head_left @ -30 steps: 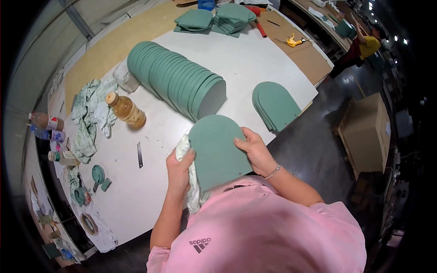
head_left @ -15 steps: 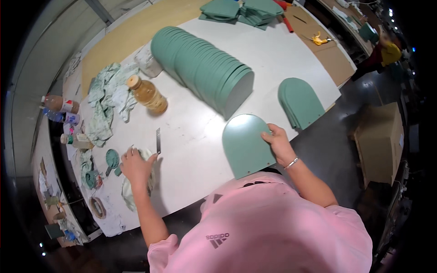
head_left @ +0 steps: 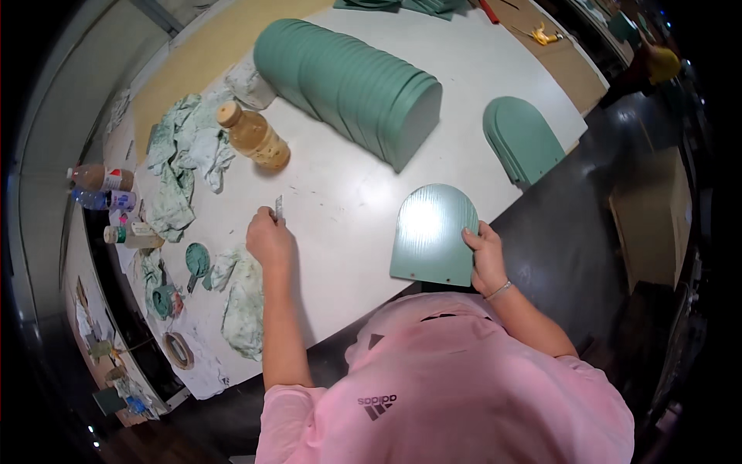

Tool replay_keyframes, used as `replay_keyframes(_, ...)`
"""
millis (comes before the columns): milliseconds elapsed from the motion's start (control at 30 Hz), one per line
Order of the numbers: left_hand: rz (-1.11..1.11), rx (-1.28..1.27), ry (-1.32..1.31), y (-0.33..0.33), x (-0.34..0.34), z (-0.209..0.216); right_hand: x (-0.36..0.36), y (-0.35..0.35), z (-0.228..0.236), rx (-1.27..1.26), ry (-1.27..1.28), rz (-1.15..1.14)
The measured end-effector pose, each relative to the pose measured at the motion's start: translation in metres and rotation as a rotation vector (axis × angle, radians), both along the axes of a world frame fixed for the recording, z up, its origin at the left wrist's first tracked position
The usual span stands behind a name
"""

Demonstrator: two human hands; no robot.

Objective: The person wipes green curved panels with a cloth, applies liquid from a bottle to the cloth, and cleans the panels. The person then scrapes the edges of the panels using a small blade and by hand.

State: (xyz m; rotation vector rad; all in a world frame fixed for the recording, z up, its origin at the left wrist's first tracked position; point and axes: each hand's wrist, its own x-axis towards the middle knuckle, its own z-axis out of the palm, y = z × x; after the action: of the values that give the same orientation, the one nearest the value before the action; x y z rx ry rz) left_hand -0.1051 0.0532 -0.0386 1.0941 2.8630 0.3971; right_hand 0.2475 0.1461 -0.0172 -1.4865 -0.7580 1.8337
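My right hand (head_left: 485, 259) grips an arch-shaped green panel (head_left: 433, 240) by its right edge, thumb on top. The panel's glossy face reflects light, and small dark dots line its straight edge toward me. Over the white table, my left hand (head_left: 270, 236) is closed on a narrow grey blade-like strip (head_left: 279, 207), whose upper end sticks out past the fingers. Left of that forearm lies a green-stained cloth (head_left: 243, 309). Beyond the panel, a long row of matching green panels (head_left: 348, 89) leans together. A smaller stack of panels (head_left: 525, 139) lies at the table's right edge.
A bottle of amber liquid (head_left: 259, 139) stands beyond my left hand, beside a crumpled stained rag (head_left: 176, 166). A small green paint cup (head_left: 163, 300), a round green-coated lid-like piece (head_left: 198, 261) and a tape roll (head_left: 178, 351) sit at left. A cardboard box (head_left: 653, 216) stands on the floor right.
My left hand has moved right, away from the cloth, and has taken hold of the grey strip. The held panel has shifted slightly right and turned, its face catching more light.
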Motion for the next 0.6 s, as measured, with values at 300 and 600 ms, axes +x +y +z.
replay_keyframes(300, 0.052, 0.209, -0.210, 0.003, 0.021, -0.025, 0.025, -0.035, -0.025, -0.260, 0.095, 0.012)
replay_keyframes(600, -0.553, 0.384, -0.015, 0.047, 0.212, -0.025, 0.048, -0.022, -0.038, -0.380, 0.213, 0.482)
